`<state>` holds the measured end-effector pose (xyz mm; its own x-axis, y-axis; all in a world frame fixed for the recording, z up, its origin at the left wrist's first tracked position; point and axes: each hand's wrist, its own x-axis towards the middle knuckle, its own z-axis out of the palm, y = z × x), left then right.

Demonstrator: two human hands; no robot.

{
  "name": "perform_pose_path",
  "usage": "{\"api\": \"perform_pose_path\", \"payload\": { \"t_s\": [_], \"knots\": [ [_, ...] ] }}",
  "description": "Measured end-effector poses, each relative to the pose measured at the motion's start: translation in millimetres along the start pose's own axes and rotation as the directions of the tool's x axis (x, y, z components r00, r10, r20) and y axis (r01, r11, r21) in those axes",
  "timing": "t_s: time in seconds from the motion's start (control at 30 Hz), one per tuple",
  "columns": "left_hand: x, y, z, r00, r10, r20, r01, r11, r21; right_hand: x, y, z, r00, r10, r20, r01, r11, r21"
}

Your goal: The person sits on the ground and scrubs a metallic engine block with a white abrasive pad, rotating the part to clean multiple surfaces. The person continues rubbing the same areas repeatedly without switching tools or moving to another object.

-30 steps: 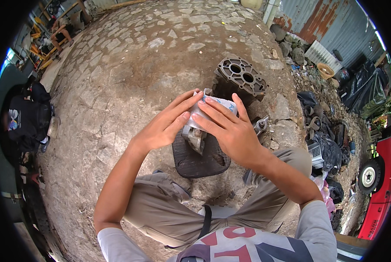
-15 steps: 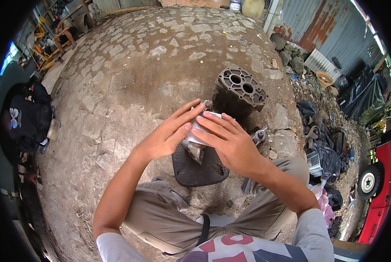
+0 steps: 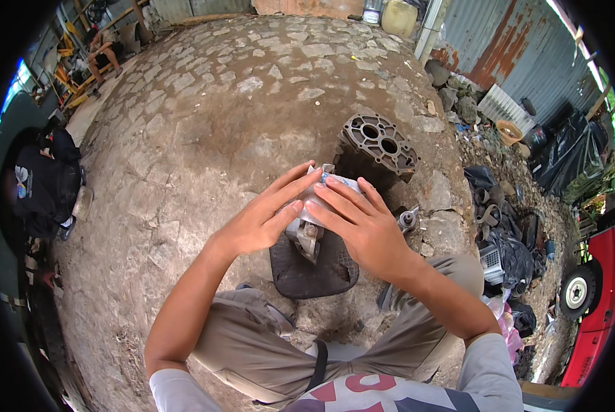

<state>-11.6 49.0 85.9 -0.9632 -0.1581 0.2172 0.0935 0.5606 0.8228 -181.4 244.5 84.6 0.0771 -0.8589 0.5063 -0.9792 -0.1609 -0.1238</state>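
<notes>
Two flat hands, left hand and right hand, fingers spread, pressing white paper onto a grey metal part over a dark mat on cobbled stone ground outdoors, beside an engine block.

A metal part stands on a mat that lies on the stone ground, just before the person's knees. The left hand rests on the part's left side, the right hand on its right, both pressing a sheet on top. Behind them sits an engine block; a small fitting lies right of the right hand
</notes>
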Motion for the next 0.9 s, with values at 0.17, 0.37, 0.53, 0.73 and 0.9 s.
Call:
{"api": "perform_pose_path", "payload": {
  "t_s": [0.17, 0.37, 0.53, 0.73, 0.9],
  "knots": [
    [2.2, 0.7, -1.3, 1.0, 0.004, -0.015, -0.004, 1.0, -0.004, -0.5, -8.4, -2.5, 1.0, 0.015, -0.022, -0.015, 1.0, 0.004],
    [0.1, 2.5, -0.9, 0.997, 0.025, -0.077, -0.022, 0.999, 0.045, 0.0, -8.4, -2.2, 0.999, 0.018, -0.035, -0.018, 1.0, 0.019],
    [1.4, 18.2, -4.1, 0.957, 0.172, -0.233, -0.134, 0.977, 0.168, -0.2, -10.1, -0.9, 0.999, 0.009, -0.052, -0.009, 1.0, 0.007],
    [-23.1, 89.7, -1.7, 0.817, 0.497, -0.292, -0.471, 0.868, 0.158, 1.3, -11.4, -0.1, 0.998, -0.008, -0.058, 0.008, 1.0, 0.011],
    [-38.1, 117.5, 18.4, 0.676, 0.682, -0.278, -0.725, 0.683, -0.087, -5.4, 2.2, -5.4, 0.999, 0.029, -0.014, -0.029, 0.999, -0.04]
  ]
}}
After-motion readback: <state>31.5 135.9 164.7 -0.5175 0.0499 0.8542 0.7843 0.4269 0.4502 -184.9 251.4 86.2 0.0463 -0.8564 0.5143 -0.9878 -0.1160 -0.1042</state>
